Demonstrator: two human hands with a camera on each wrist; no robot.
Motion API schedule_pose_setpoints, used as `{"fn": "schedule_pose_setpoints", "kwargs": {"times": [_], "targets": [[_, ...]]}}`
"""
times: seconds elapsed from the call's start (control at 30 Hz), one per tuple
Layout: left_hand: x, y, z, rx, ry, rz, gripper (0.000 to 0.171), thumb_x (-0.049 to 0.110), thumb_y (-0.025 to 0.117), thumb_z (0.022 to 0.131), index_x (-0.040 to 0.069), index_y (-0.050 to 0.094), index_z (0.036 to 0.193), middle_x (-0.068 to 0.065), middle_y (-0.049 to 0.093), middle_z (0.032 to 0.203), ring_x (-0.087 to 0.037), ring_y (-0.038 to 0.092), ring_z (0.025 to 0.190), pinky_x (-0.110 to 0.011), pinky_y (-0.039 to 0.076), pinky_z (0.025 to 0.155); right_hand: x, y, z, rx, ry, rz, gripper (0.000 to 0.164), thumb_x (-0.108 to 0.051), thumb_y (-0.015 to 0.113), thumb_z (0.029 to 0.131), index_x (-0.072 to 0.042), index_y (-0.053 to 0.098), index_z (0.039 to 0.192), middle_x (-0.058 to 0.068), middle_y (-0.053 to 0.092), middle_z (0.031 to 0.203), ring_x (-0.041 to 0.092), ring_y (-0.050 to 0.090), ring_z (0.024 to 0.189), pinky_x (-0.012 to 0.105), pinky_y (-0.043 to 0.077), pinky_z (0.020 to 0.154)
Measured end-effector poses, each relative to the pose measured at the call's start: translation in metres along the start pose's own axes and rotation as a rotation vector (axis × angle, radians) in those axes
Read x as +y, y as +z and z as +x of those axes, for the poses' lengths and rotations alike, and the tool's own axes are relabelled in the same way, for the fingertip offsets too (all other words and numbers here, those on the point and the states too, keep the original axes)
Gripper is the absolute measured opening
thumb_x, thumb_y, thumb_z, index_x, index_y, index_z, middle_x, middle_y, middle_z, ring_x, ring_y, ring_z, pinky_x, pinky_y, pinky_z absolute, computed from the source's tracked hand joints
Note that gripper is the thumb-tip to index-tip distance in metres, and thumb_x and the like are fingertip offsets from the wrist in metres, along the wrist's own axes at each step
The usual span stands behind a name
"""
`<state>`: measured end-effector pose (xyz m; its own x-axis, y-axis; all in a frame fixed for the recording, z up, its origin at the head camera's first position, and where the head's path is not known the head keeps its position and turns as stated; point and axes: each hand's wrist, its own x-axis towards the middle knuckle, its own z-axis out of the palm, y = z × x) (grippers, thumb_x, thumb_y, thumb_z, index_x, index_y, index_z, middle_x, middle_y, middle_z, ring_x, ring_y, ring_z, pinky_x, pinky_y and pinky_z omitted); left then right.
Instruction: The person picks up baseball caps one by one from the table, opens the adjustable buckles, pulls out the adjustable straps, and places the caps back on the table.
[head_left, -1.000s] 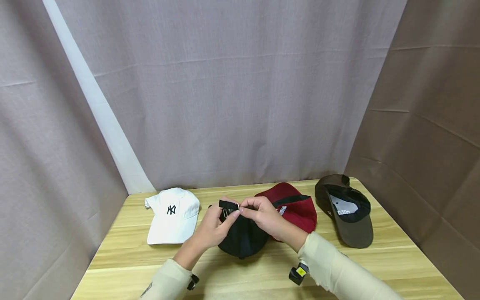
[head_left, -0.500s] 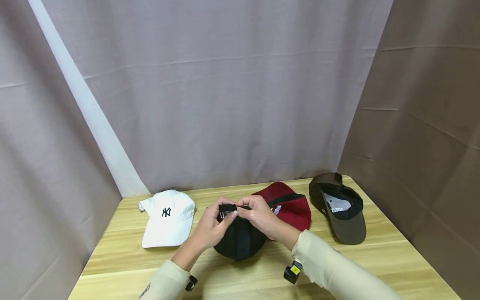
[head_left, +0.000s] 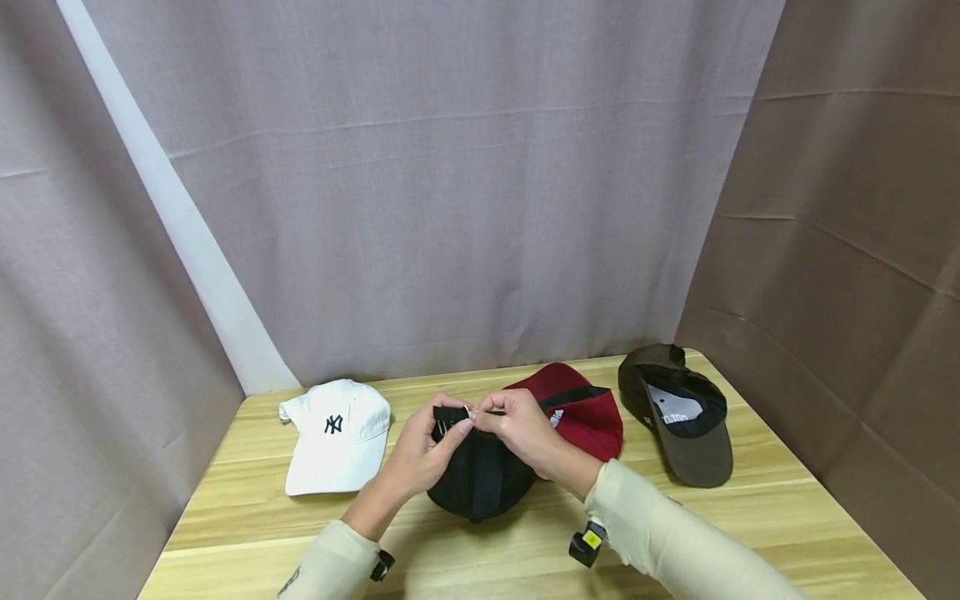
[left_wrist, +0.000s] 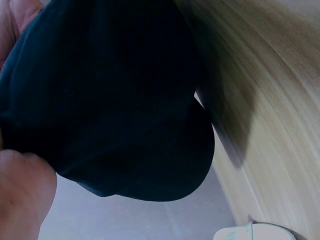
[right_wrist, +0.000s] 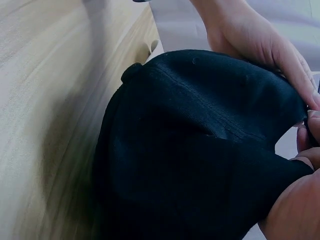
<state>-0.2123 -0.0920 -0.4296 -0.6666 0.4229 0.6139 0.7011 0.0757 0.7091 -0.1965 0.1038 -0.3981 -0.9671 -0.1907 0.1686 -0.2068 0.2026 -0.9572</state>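
A black baseball cap (head_left: 480,479) is held above the table, its crown toward me. My left hand (head_left: 420,454) pinches the cap's back strap (head_left: 450,413) between thumb and fingers; a small metal buckle shows just below the strap. On the other side, my right hand (head_left: 523,429) pinches the strap's other end, its fingertips meeting the left thumb. The rounded crown (right_wrist: 185,145) fills the right wrist view, with the back opening near the fingers. In the left wrist view the dark cap (left_wrist: 110,100) hides most of the fingers.
On the wooden table (head_left: 240,517), a white cap (head_left: 337,450) with black letters sits at left. A dark red cap (head_left: 585,417) lies behind my right hand. Farther right is an upturned brown cap (head_left: 705,454). Grey curtains (head_left: 465,208) stand behind the table.
The head view has shifted slightly, so the scene sits a little farther left. Both hands stay at the strap, their fingertips moving only slightly around its end.
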Motion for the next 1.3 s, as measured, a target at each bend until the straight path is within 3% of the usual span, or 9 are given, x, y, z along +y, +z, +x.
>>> {"fn": "schedule_pose_setpoints", "kwargs": {"times": [0.3,0.47,0.63,0.8,0.9,1.07,1.3], "targets": [[-0.001,-0.001,0.003,-0.006,0.004,0.015,0.014,0.003,0.064,0.105,0.007,0.065,0.118,-0.015,0.076,0.116,-0.010,0.070,0.106,-0.030,0.060,0.094,0.003,-0.002,0.002,-0.005,-0.006,0.021,0.018,-0.009,0.070,0.095,0.007,0.074,0.087,-0.009,0.067,0.082,0.009,0.060,0.087,0.025,0.050,0.081],[-0.003,-0.001,0.003,0.002,0.001,0.012,0.014,0.004,0.065,0.104,0.009,0.067,0.118,-0.013,0.076,0.112,-0.009,0.069,0.102,-0.028,0.059,0.090,0.002,-0.004,0.002,-0.084,-0.062,0.017,0.018,-0.008,0.066,0.100,0.007,0.072,0.095,0.000,0.063,0.078,0.008,0.057,0.075,0.023,0.049,0.071],[-0.004,-0.001,0.002,0.012,0.005,-0.027,0.016,0.001,0.066,0.102,0.007,0.067,0.117,-0.015,0.074,0.104,-0.004,0.066,0.095,-0.026,0.059,0.084,0.000,-0.006,0.004,-0.147,-0.130,-0.065,0.017,-0.008,0.064,0.102,0.005,0.074,0.106,0.011,0.074,0.094,0.006,0.064,0.085,0.023,0.055,0.080],[-0.005,-0.002,0.003,-0.004,-0.004,-0.051,0.016,0.002,0.067,0.102,0.007,0.067,0.118,-0.016,0.074,0.107,-0.007,0.067,0.099,-0.026,0.058,0.087,0.001,-0.008,0.005,-0.174,-0.086,-0.001,0.016,-0.004,0.062,0.102,0.009,0.071,0.106,-0.001,0.064,0.080,0.007,0.054,0.071,0.022,0.049,0.068],[-0.005,-0.002,0.002,-0.019,-0.015,-0.042,0.016,0.006,0.067,0.104,0.007,0.067,0.119,-0.016,0.075,0.109,-0.009,0.068,0.100,-0.026,0.058,0.088,0.002,-0.007,0.004,-0.168,-0.075,0.021,0.015,-0.001,0.061,0.101,0.011,0.070,0.106,-0.006,0.060,0.080,0.006,0.052,0.074,0.021,0.046,0.069],[-0.005,-0.003,0.002,-0.026,-0.027,-0.014,0.016,0.009,0.067,0.104,0.008,0.067,0.121,-0.014,0.076,0.110,-0.010,0.068,0.101,-0.027,0.057,0.090,0.001,-0.002,0.003,-0.120,-0.124,-0.021,0.012,0.001,0.061,0.099,0.009,0.070,0.098,-0.001,0.071,0.092,0.004,0.060,0.091,0.023,0.050,0.085],[-0.004,-0.004,0.000,-0.031,0.007,0.029,0.018,0.004,0.067,0.103,0.008,0.068,0.120,-0.012,0.075,0.109,-0.007,0.067,0.103,-0.029,0.056,0.095,0.004,0.004,0.004,-0.112,-0.129,-0.022,0.010,0.005,0.059,0.097,0.008,0.067,0.092,0.000,0.069,0.089,0.006,0.058,0.087,0.023,0.048,0.082]]}}
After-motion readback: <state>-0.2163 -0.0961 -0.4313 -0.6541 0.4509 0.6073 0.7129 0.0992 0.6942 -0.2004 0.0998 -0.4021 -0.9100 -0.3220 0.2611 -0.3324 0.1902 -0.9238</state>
